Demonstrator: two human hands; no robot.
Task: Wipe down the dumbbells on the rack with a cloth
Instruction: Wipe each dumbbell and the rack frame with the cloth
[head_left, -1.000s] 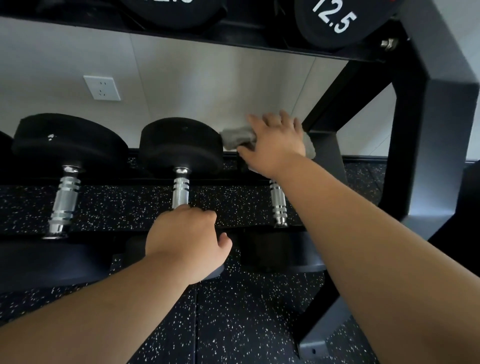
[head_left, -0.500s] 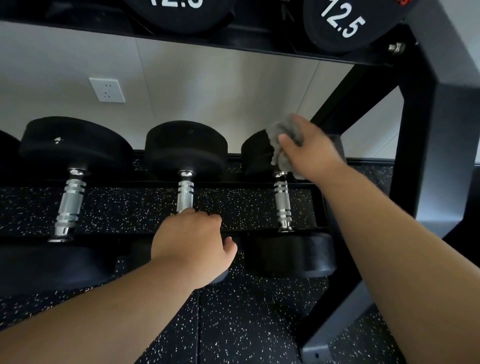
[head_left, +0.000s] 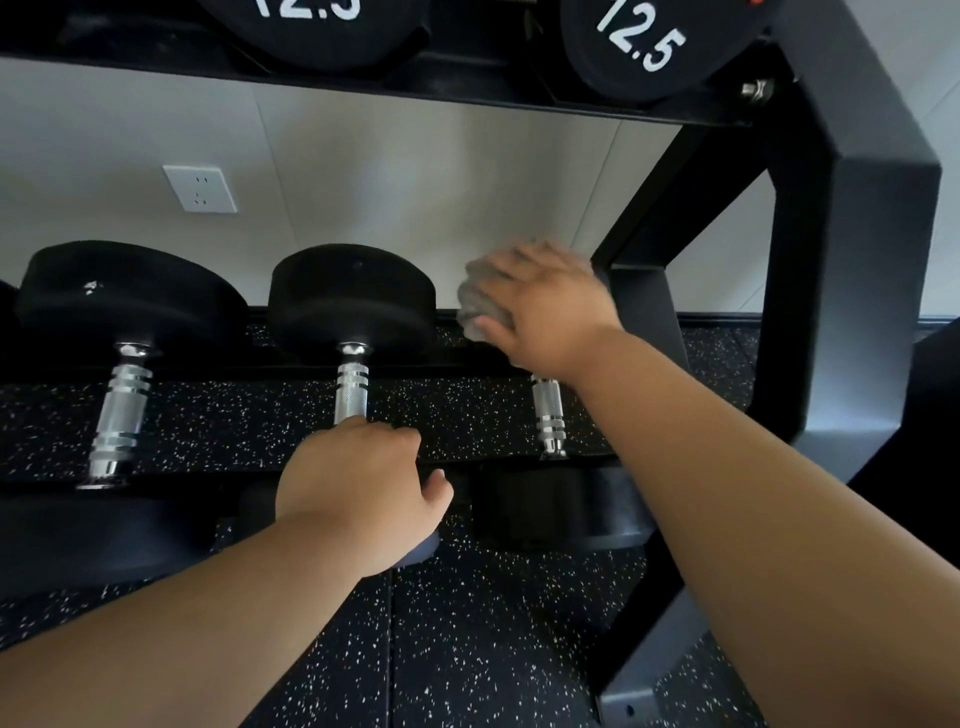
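Observation:
Three black dumbbells with chrome handles lie on the lower tier of a black rack (head_left: 878, 270). My right hand (head_left: 545, 306) presses a grey cloth (head_left: 475, 301) on the far head of the right dumbbell (head_left: 548, 410), hiding that head. My left hand (head_left: 358, 488) grips the near end of the middle dumbbell (head_left: 353, 301), covering its near head and the lower handle. The left dumbbell (head_left: 130, 296) lies untouched.
The upper tier holds dumbbells marked 12.5 (head_left: 639, 47) just overhead. The rack's right post and diagonal brace stand close to my right arm. A white wall socket (head_left: 200, 188) sits behind. Speckled black rubber flooring (head_left: 493, 649) lies below.
My right hand with the cloth has swept across the far head of the right dumbbell, to the right and then back over it to the left. My left hand has stayed put.

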